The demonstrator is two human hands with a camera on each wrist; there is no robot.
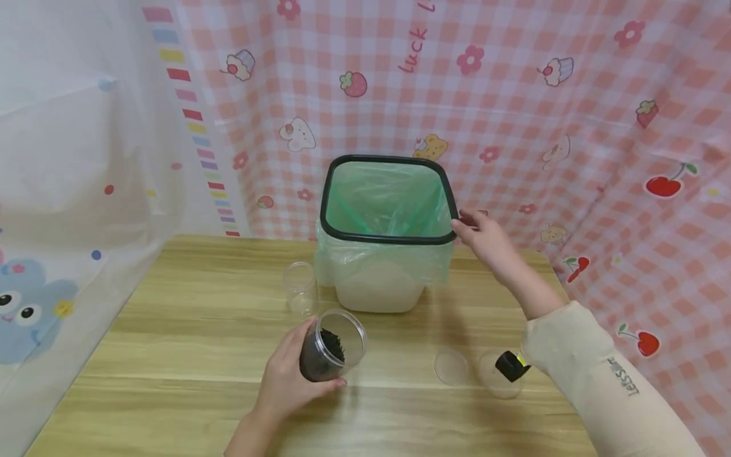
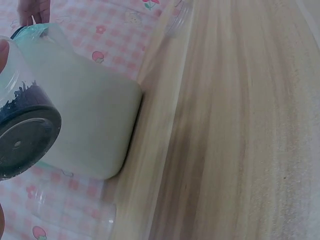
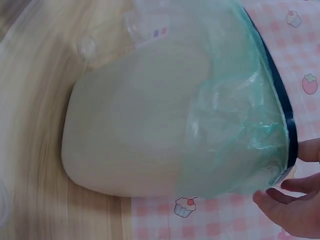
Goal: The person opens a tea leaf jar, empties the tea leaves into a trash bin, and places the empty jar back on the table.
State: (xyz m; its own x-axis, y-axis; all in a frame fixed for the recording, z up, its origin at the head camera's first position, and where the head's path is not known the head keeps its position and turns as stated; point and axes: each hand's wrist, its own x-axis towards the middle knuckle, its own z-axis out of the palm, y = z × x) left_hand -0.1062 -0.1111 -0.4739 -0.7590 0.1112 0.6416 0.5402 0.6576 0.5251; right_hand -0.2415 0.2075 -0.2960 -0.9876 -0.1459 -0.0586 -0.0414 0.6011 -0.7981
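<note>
My left hand (image 1: 288, 371) grips a clear plastic jar (image 1: 352, 339), uncapped and tilted toward the right. Dark, tea-like shreds (image 1: 332, 344) fill its lower part, and the wrist view shows the jar's round base (image 2: 25, 142). Beyond it stands a pale trash bin (image 1: 379, 285) with a black rim (image 1: 388, 239) and a green plastic bag (image 1: 394, 193) lining it and folded over the outside. At the rim's right front corner, my right hand (image 1: 485, 238) holds the edge between thumb and fingers (image 3: 275, 207). The jar's mouth is in front of the bin, below rim height.
A second clear jar (image 1: 301, 293) stands left of the bin on the wooden table (image 1: 188, 343). Two clear round lids (image 1: 451, 367) lie at the right, one partly under the black wrist camera (image 1: 511, 366) in the head view. A checked cloth (image 1: 400, 108) hangs behind the bin.
</note>
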